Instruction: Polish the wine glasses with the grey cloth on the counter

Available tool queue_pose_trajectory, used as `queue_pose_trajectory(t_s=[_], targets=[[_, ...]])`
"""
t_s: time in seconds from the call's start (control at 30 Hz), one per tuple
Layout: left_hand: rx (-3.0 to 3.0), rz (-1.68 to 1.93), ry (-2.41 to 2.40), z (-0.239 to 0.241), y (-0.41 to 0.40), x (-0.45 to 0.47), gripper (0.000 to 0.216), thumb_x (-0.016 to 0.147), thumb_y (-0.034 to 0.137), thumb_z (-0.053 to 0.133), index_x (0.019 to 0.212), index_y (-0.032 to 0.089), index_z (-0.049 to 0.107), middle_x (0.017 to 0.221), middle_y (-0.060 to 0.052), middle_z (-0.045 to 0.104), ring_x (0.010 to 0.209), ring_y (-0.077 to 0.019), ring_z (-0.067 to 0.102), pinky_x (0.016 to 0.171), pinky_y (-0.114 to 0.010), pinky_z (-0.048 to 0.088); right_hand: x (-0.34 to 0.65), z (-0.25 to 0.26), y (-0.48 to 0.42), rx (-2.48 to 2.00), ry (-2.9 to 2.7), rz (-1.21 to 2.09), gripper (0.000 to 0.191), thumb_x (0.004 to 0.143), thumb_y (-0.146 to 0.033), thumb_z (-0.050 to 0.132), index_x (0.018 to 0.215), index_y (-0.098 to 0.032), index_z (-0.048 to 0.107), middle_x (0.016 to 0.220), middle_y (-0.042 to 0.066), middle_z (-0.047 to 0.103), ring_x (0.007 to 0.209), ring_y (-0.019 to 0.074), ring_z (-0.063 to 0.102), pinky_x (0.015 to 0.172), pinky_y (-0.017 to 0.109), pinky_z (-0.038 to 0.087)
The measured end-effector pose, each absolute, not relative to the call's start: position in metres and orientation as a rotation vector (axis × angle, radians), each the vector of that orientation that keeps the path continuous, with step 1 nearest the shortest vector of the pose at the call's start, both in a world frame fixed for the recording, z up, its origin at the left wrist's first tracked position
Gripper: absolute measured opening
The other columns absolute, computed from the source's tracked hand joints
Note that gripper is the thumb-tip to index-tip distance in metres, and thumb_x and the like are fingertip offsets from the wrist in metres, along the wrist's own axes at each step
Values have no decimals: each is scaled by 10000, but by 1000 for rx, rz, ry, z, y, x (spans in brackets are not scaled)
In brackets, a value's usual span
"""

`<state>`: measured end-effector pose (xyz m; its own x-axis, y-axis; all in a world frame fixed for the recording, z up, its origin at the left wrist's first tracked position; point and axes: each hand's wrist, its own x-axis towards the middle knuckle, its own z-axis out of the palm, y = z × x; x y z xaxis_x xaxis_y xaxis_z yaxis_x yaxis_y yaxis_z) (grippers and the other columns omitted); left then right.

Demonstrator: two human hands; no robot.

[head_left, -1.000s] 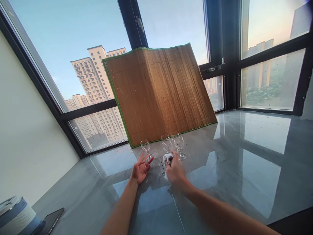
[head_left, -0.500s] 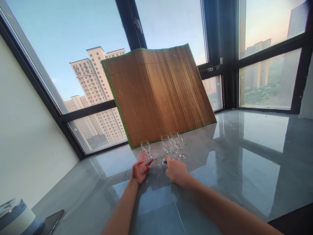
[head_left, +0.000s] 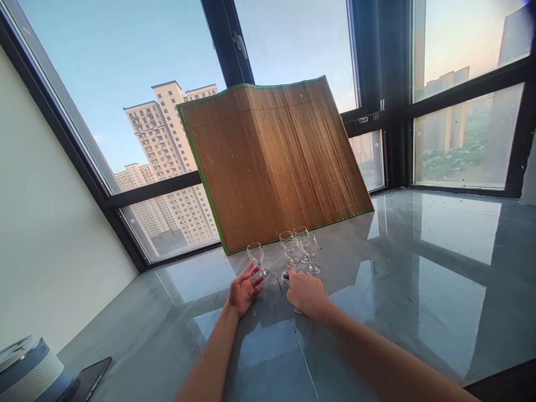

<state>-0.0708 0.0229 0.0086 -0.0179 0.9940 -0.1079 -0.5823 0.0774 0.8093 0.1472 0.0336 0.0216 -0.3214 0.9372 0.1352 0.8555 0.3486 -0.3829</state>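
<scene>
Several small clear stemmed glasses stand upright on the glossy grey tiled ledge. One stemmed glass [head_left: 255, 254] is apart on the left; my left hand [head_left: 243, 291], palm turned up and fingers spread, is just in front of its foot. Whether the fingertips touch that glass I cannot tell. My right hand [head_left: 307, 291] is closed around another stemmed glass [head_left: 286, 278], mostly hidden by the fingers, with part of its rim and foot showing. Just behind the right hand is a close cluster of glasses [head_left: 309, 245], overlapping one another in view.
A woven bamboo mat [head_left: 276, 162] with green edging leans on the window behind the glasses. At the lower left are a blue and white cup [head_left: 36, 371] with a lid and a dark phone [head_left: 92, 377]. Dark window frames [head_left: 396, 95] border the ledge.
The view has shifted slightly. My left hand has drawn back a little from the foot of the left glass. The right hand keeps its grip in about the same place.
</scene>
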Motion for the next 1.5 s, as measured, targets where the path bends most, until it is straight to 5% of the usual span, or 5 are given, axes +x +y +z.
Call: queue_pose_trajectory(t_s=[0.4, 0.67, 0.9, 1.13, 1.5], targets=[[727, 1364, 836, 9, 26, -70, 401, 834, 160, 563, 1231, 199, 515, 1431, -107, 477, 1002, -209, 681, 503, -188, 539, 152, 28, 30, -1527, -2358, 323, 374, 793, -120, 471, 1129, -169, 628, 998, 146, 751, 955, 320, 713, 710, 354, 484], [705, 1337, 897, 11, 23, -62, 478, 767, 81, 620, 1213, 215, 513, 1043, -44, 634, 839, -138, 694, 600, -188, 564, 156, 26, 33, -1519, -2363, 304, 328, 787, -118, 481, 1071, -163, 638, 971, 159, 754, 928, 339, 717, 696, 356, 469], [752, 1293, 1100, 18, 20, -44, 393, 717, 123, 672, 1076, 191, 527, 913, -24, 620, 782, -128, 689, 451, -121, 438, 154, 21, 36, -1444, -2379, 323, 379, 787, -106, 485, 1138, -158, 618, 991, 162, 750, 925, 322, 711, 683, 328, 423], [954, 1387, 1462, 13, 16, -34, 230, 792, 281, 540, 972, 235, 403, 931, -29, 602, 732, -166, 680, 541, -236, 474, 141, 9, 40, -1061, -2172, 508, 635, 818, -150, 496, 1437, -216, 368, 1058, 74, 732, 871, 236, 674, 670, 282, 385], [1713, 1370, 2118, 3, 5, -28, 260, 707, 66, 532, 912, 223, 552, 942, -40, 543, 868, -211, 521, 789, -329, 388, 141, 12, 33, -793, -1903, 647, 651, 949, -367, 418, 1524, -246, 138, 1252, 105, 562, 833, 194, 616, 776, 363, 469]])
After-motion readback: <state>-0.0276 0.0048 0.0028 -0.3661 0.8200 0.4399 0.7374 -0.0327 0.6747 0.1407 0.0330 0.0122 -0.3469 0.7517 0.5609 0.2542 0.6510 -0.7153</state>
